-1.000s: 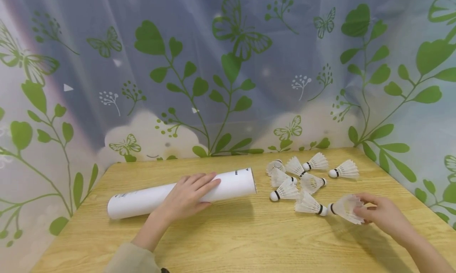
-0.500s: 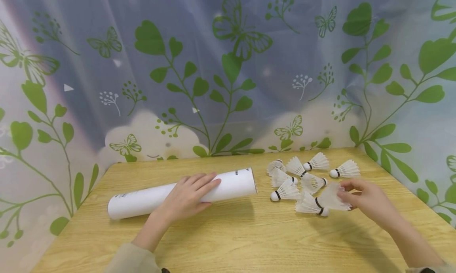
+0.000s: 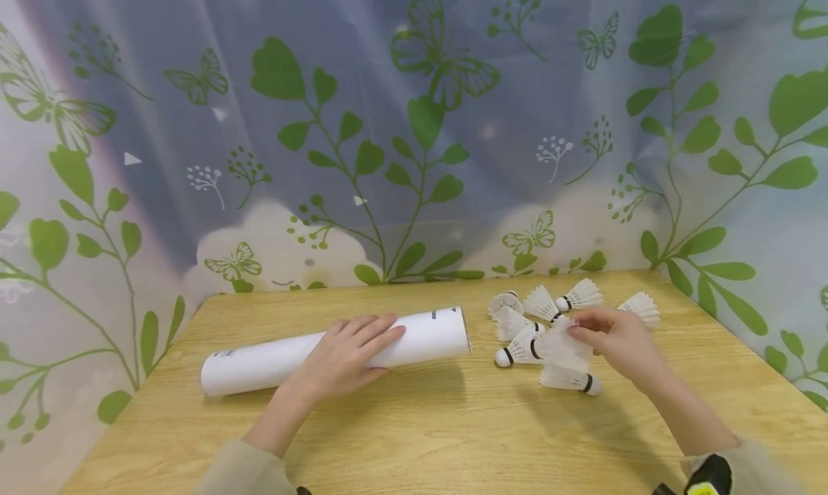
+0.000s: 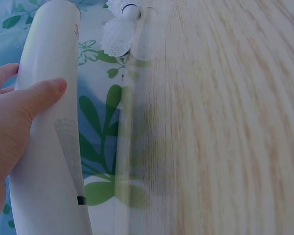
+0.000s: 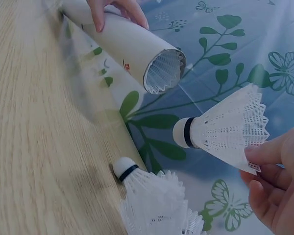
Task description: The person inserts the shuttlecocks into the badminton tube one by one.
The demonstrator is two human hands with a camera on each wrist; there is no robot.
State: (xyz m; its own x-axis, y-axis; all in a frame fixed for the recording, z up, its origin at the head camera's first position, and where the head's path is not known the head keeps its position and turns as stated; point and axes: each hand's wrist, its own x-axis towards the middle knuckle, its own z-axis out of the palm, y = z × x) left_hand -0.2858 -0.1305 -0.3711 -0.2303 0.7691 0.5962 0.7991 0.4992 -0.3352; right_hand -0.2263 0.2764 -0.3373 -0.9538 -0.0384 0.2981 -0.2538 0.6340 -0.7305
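My left hand (image 3: 349, 351) grips a white shuttlecock tube (image 3: 259, 362) from above, thumb on the near side and fingers over the far side. In the right wrist view, the tube's open end shows a shuttlecock skirt (image 5: 164, 72) inside. My right hand (image 3: 617, 340) pinches a white shuttlecock (image 5: 230, 129) by the rim of its skirt, thumb against fingers. Its cork, banded in black, points left toward the tube's mouth, a gap apart from it. In the head view, this cork overlaps a loose shuttlecock (image 3: 517, 351) lying on the table.
Several other shuttlecocks (image 3: 580, 295) lie scattered on the wooden table (image 3: 414, 437), right of the tube. One shuttlecock (image 3: 569, 380) sits just below the held one, and another shuttlecock (image 3: 640, 307) lies apart at the right. A leaf-printed curtain (image 3: 349, 157) stands behind the table.
My right hand has carried the pinched shuttlecock leftward and up from the table's right side, over the loose ones. My left hand and the tube have stayed in place.
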